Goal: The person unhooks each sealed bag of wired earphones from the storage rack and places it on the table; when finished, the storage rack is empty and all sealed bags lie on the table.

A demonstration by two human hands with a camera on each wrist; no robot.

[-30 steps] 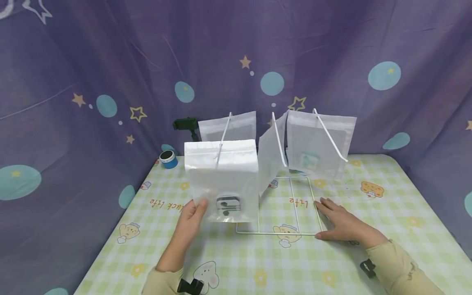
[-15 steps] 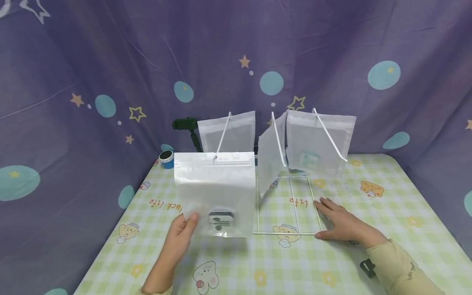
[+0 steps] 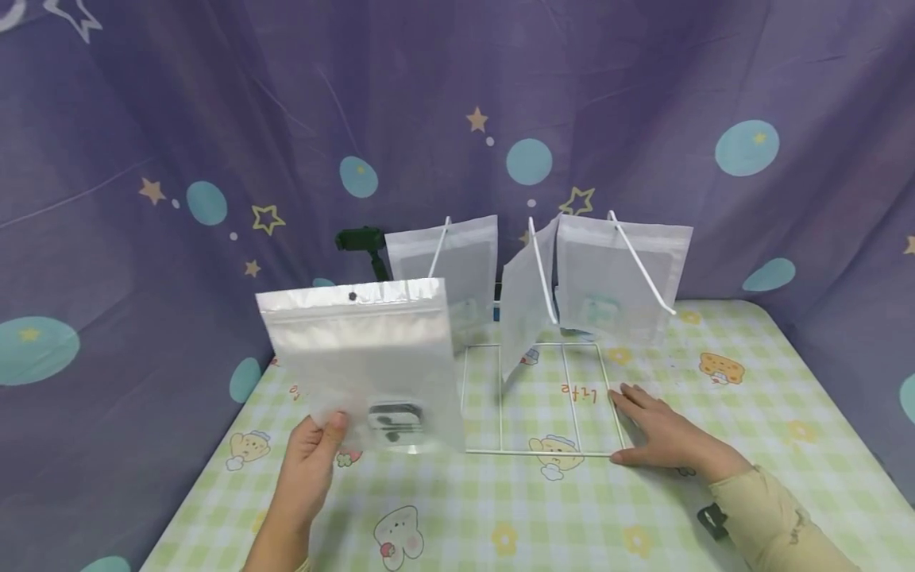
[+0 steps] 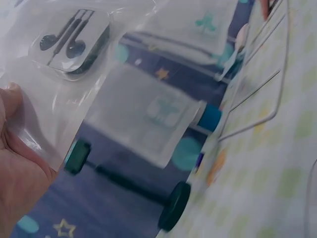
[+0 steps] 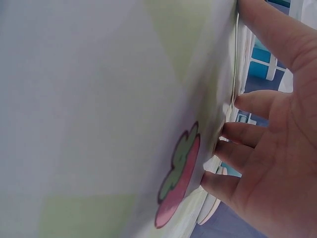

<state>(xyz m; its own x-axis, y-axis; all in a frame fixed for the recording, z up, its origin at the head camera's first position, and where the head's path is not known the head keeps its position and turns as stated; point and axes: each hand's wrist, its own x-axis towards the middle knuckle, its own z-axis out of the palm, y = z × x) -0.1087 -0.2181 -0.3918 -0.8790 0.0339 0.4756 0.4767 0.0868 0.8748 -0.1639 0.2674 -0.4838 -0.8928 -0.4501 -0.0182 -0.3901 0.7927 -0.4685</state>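
Observation:
My left hand (image 3: 310, 461) pinches the lower left edge of a white zip bag (image 3: 364, 357), which holds a clear case with dark earphones (image 3: 395, 424). The bag is tilted and stands apart from the hook behind it; a small hole shows in its top strip. In the left wrist view the thumb (image 4: 11, 99) lies on the bag near the earphone case (image 4: 69, 42). My right hand (image 3: 668, 433), fingers spread, touches the right side of the white wire rack's base (image 3: 575, 405). The right wrist view shows those fingertips along the wire, the palm (image 5: 277, 173) facing the camera.
Three white bags hang on the rack's hooks: back left (image 3: 461, 262), middle (image 3: 525, 294) and right (image 3: 618, 278). A dark green stand (image 3: 360, 240) is behind at the left. A black clip-like piece (image 3: 712, 520) lies by the right sleeve.
The bag in my left hand has come off the front left hook, moving toward me and then left. My right hand has stayed at the rack's base.

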